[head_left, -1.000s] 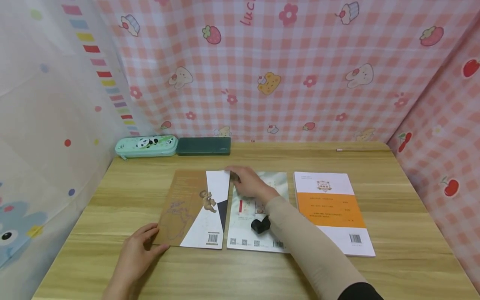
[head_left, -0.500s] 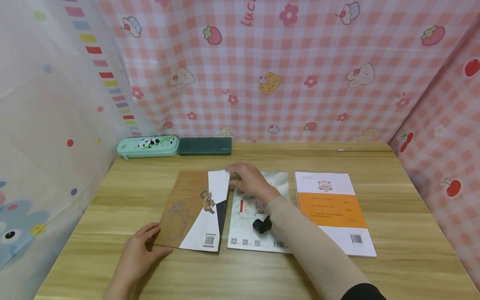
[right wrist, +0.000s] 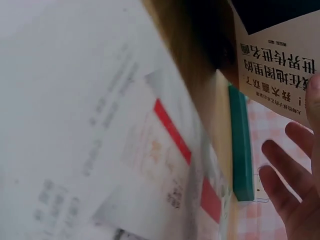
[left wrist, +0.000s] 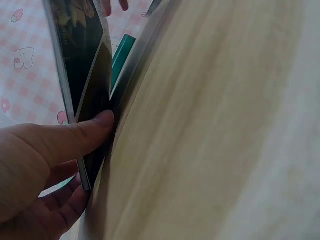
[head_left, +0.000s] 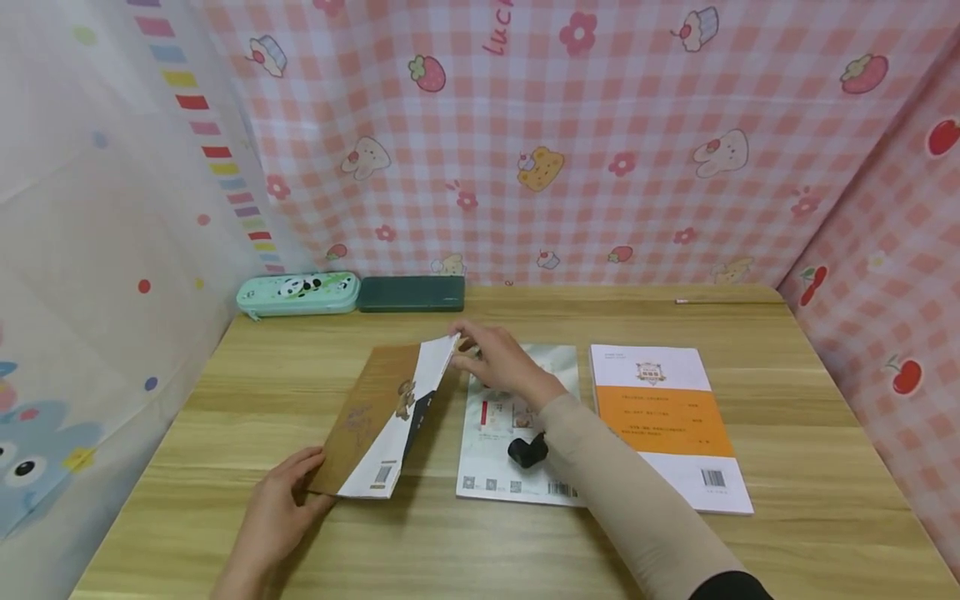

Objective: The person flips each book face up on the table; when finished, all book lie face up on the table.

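Pink checked cloth (head_left: pixel 600 217) backs a wood-grained table (head_left: pixel 510 550). From left to right: left hand (head_left: pixel 273 508), thumb and fingers clamped on either side of the near-left corner of the brown book (head_left: pixel 375 408); panda case (head_left: pixel 300 294), at the table's far edge; brown book, between both hands over the table's left half, tilted, its right side raised; green case (head_left: pixel 412 293), beside the panda case; right hand (head_left: pixel 498 358), pinching the book's far-right corner, its beige sleeve (head_left: pixel 622 492) crossing over the pale book (head_left: pixel 491 462); pale book, flat; orange book (head_left: pixel 667 417), flat just beside it; thin stick (head_left: pixel 727 302), far right.
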The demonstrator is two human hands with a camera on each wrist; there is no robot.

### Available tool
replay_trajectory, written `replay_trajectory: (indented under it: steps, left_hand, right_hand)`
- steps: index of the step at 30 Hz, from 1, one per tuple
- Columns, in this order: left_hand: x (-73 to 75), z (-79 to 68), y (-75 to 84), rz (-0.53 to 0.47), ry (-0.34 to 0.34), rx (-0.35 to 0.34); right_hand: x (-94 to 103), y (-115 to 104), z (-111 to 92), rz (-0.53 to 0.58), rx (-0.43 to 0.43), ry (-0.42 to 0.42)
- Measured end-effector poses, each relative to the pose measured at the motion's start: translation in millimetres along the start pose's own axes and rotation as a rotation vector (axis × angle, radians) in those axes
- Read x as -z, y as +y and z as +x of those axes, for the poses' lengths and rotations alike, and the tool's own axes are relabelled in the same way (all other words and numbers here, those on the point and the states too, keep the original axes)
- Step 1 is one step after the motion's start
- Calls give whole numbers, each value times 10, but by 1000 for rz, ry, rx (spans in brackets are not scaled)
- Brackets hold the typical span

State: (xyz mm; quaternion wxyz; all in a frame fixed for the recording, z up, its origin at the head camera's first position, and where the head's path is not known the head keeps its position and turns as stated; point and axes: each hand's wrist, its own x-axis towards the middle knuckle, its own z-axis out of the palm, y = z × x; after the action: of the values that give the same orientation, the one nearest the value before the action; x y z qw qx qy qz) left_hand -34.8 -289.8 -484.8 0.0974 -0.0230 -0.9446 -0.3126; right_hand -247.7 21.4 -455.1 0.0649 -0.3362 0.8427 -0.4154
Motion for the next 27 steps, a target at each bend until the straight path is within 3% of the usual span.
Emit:
replay_trajectory:
  steps: [6, 14, 19, 22, 27]
  left_hand:
    - [-19, -68, 6, -52, 100, 6]
    - [-5, -90, 64, -48, 242, 68]
    - [-4, -89, 98, -37, 341, 60]
    - [10, -99, 122, -92, 364, 70]
    - [70, -87, 199, -169, 367, 34]
  right_hand:
    - [30, -55, 8, 132, 9, 4]
    - [75, -165, 42, 162, 49, 99]
    - [119, -293, 85, 160, 100, 186]
    - [144, -372, 120, 159, 116, 251]
    - [195, -487, 153, 193, 50, 334]
